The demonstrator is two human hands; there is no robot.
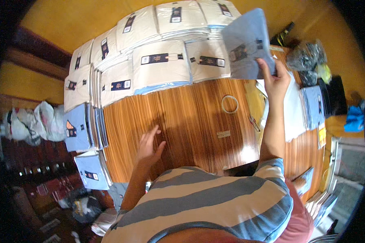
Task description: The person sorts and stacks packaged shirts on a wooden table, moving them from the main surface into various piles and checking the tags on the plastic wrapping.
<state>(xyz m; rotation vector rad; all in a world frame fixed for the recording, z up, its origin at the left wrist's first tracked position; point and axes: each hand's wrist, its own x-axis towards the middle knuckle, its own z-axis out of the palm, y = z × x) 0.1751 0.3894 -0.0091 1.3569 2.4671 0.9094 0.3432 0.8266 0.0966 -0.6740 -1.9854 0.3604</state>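
Counter (182, 133): biggest thing on my feed, striped brown wood.
White packs (162, 73): folded, clear-wrapped, stacked in two rows along the far edge, dark tags (154, 58) facing up.
Left blue stacks (78, 127): two, down the counter's left side.
Right blue stack (312, 109): past the right forearm.
Blue pack (247, 34): raised, tilted up at the right end of the white rows; I can't tell if it touches them.
Right hand (277, 79): pinching that pack by its lower right corner, thumb on the near face.
Left hand (149, 146): empty, fingers loosely spread, over the counter; contact, I can't tell.
Ring (237, 104): pale, right of centre.
Slip (223, 134): small, pale, nearer the person than the ring.
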